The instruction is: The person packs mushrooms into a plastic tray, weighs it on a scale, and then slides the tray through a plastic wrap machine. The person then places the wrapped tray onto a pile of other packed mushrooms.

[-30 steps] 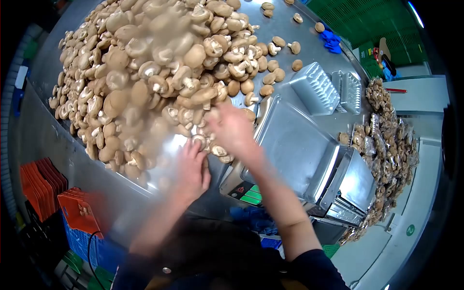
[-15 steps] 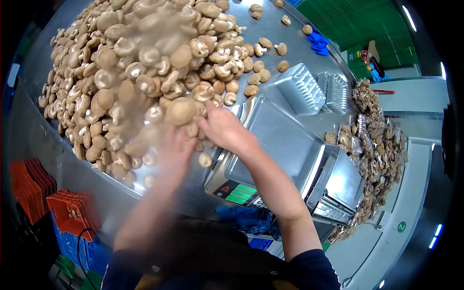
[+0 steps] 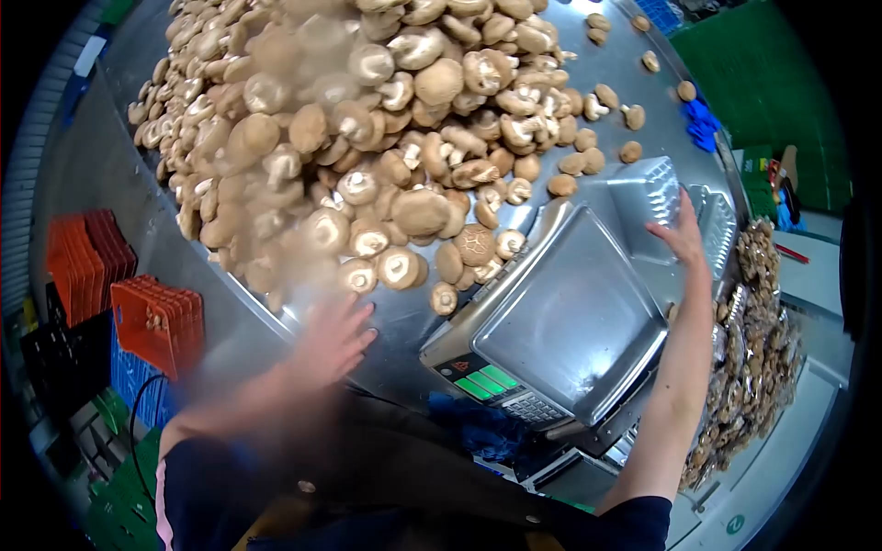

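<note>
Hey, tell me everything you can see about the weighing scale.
The weighing scale sits on the metal table, topped by a shiny metal tray with rounded corners. Its pale body has three green display windows and a keypad on the side facing the person. Mushrooms lie close to its left side; whether any touch it is unclear.

The person wears a dark navy top [image 3: 216, 514] with short sleeves [image 3: 643, 522]; a narrow pink stripe [image 3: 163, 505] edges the left one. In front is a black apron [image 3: 413, 477] with two small, round, metallic-looking studs [image 3: 306, 487] and mustard-brown patches [image 3: 274, 525] low down. Both forearms [image 3: 682, 376] are bare.
</note>
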Demonstrator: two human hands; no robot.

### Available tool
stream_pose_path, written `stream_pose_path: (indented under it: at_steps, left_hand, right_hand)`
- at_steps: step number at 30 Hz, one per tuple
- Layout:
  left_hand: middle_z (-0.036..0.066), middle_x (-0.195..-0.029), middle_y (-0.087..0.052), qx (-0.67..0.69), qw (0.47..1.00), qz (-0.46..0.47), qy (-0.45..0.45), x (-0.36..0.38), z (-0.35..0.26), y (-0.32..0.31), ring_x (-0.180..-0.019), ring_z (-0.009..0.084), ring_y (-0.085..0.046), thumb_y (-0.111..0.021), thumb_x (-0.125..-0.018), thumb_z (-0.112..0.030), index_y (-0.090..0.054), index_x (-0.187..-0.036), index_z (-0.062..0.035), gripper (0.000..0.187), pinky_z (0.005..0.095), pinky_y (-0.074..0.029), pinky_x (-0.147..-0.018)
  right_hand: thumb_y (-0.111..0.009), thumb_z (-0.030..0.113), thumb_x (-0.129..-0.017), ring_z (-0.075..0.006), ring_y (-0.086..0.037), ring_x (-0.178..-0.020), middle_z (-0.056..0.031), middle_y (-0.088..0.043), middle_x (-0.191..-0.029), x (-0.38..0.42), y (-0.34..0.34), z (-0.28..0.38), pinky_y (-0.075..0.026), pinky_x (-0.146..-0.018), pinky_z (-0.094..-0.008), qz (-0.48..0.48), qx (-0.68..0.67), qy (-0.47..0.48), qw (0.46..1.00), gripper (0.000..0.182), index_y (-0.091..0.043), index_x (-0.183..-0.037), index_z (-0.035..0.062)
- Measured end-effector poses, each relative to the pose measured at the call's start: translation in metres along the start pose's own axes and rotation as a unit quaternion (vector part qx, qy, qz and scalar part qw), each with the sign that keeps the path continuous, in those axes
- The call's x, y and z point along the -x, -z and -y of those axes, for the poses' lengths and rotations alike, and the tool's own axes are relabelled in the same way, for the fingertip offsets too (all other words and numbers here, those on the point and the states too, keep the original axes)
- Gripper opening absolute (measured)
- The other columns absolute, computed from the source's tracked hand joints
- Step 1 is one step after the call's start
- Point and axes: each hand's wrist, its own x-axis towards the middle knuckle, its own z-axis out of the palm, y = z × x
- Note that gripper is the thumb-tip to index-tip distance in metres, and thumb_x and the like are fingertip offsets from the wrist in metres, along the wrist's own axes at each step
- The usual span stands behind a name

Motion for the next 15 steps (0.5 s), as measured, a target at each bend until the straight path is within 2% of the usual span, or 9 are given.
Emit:
stream_pose_path:
  at_steps: [1, 2, 5, 6, 9, 10, 13, 15]
  left_hand:
    - [0.015, -0.146, -0.038, -0.019, 0.999, 0.031, -0.004, 0.004, 0.007, -0.001, -0.137, 0.0359, -0.031, -0.069, -0.078, -0.025, -0.058, -0.121, -0.0126, 0.046, 0.0553, -0.022, -0.11]
    - [0.013, -0.14, -0.044, -0.009, 1.0, 0.014, -0.022, 0.005, 0.015, 0.0, -0.133, 0.0328, -0.037, -0.065, -0.079, -0.018, -0.059, -0.115, -0.0102, 0.037, 0.0499, -0.03, -0.105]
    - [0.011, -0.131, -0.052, -0.01, 0.996, 0.049, -0.078, 0.002, 0.04, 0.001, -0.127, 0.0304, -0.043, -0.06, -0.081, -0.012, -0.059, -0.112, -0.0079, 0.031, 0.0459, -0.035, -0.099]
    - [0.008, -0.122, -0.056, -0.009, 0.994, 0.066, -0.085, -0.003, 0.044, 0.008, -0.122, 0.0282, -0.046, -0.058, -0.08, -0.01, -0.06, -0.108, -0.0065, 0.028, 0.0448, -0.037, -0.095]
    - [0.009, -0.119, -0.057, 0.0, 0.993, 0.005, -0.118, -0.01, 0.043, 0.022, -0.121, 0.028, -0.047, -0.058, -0.08, -0.012, -0.061, -0.106, -0.0058, 0.027, 0.0438, -0.037, -0.096]
    - [0.01, -0.117, -0.058, -0.015, 0.988, -0.06, -0.141, -0.013, 0.04, 0.029, -0.119, 0.0284, -0.049, -0.06, -0.079, -0.01, -0.061, -0.103, -0.0049, 0.024, 0.0428, -0.04, -0.095]
    - [0.011, -0.115, -0.058, -0.037, 0.97, -0.212, -0.114, -0.033, 0.034, 0.066, -0.118, 0.0306, -0.05, -0.064, -0.078, -0.006, -0.06, -0.106, -0.0037, 0.028, 0.0434, -0.041, -0.095]
    - [0.013, -0.118, -0.058, -0.039, 0.944, -0.323, -0.054, -0.051, 0.044, 0.069, -0.122, 0.0336, -0.048, -0.067, -0.078, -0.003, -0.059, -0.109, -0.0023, 0.032, 0.0448, -0.042, -0.096]
  right_hand:
    - [-0.088, 0.024, -0.056, -0.0336, -0.046, -0.124, -0.0203, -0.049, -0.131, 0.0, 0.001, 0.004, -0.036, -0.106, -0.038, 0.004, -0.003, -0.002, 1.0, 0.102, -0.035, -0.139, -0.0006]
    - [-0.089, 0.024, -0.055, -0.0333, -0.047, -0.124, -0.0212, -0.049, -0.131, 0.001, 0.003, 0.007, -0.036, -0.106, -0.0378, 0.013, 0.003, -0.018, 1.0, 0.104, -0.035, -0.14, -0.0011]
    - [-0.089, 0.025, -0.053, -0.0336, -0.048, -0.122, -0.023, -0.05, -0.13, 0.006, 0.009, 0.032, -0.037, -0.106, -0.0378, 0.019, 0.029, -0.051, 0.998, 0.106, -0.034, -0.141, -0.0017]
    - [-0.089, 0.025, -0.053, -0.0344, -0.049, -0.121, -0.0229, -0.05, -0.13, 0.008, 0.008, 0.035, -0.037, -0.105, -0.0384, 0.009, 0.038, -0.052, 0.998, 0.106, -0.036, -0.14, -0.0011]
    - [-0.089, 0.025, -0.052, -0.0366, -0.049, -0.119, -0.023, -0.052, -0.127, 0.01, 0.006, 0.036, -0.039, -0.103, -0.0402, -0.021, 0.066, -0.056, 0.996, 0.102, -0.039, -0.137, 0.0001]
    - [-0.089, 0.025, -0.051, -0.0374, -0.049, -0.118, -0.023, -0.052, -0.127, 0.012, 0.005, 0.036, -0.039, -0.102, -0.0409, -0.031, 0.075, -0.058, 0.995, 0.1, -0.041, -0.136, 0.0004]
    - [-0.089, 0.022, -0.051, -0.0371, -0.053, -0.11, -0.0194, -0.056, -0.115, 0.02, -0.001, 0.044, -0.042, -0.096, -0.0428, -0.096, 0.131, -0.046, 0.986, 0.094, -0.044, -0.131, 0.0047]
    - [-0.087, 0.025, -0.055, -0.0376, -0.054, -0.108, -0.0207, -0.058, -0.113, 0.024, -0.002, 0.051, -0.043, -0.095, -0.0433, -0.12, 0.17, -0.014, 0.978, 0.089, -0.045, -0.131, 0.0047]
